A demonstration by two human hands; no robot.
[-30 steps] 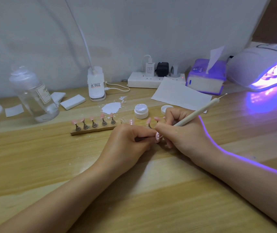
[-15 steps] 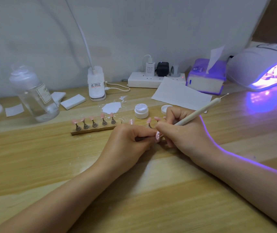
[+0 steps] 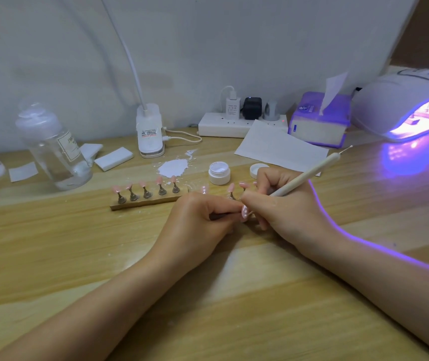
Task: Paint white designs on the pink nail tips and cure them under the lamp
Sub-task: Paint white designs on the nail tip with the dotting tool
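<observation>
My left hand (image 3: 197,222) pinches the stem of a small stand that carries a pink nail tip (image 3: 244,212) with white dots on it. My right hand (image 3: 278,204) grips a cream dotting pen (image 3: 310,175); its working end is at that tip, hidden by my fingers. Behind my hands a wooden holder (image 3: 148,201) carries several pink tips on metal stands, and more pink tips (image 3: 231,188) stand behind my fingers. An open white gel pot (image 3: 219,173) sits beside its lid (image 3: 256,170). The curing lamp (image 3: 411,105) glows violet at the far right.
A clear pump bottle (image 3: 51,149) stands at the left, with white pads (image 3: 113,158) near it. A desk lamp base (image 3: 150,131), a power strip (image 3: 234,123), a tissue box (image 3: 317,121) and a paper sheet (image 3: 278,147) line the back. White smeared gel (image 3: 173,168) lies on the table.
My hands have stayed almost still on the nail tip; only the pen's far end has shifted slightly.
</observation>
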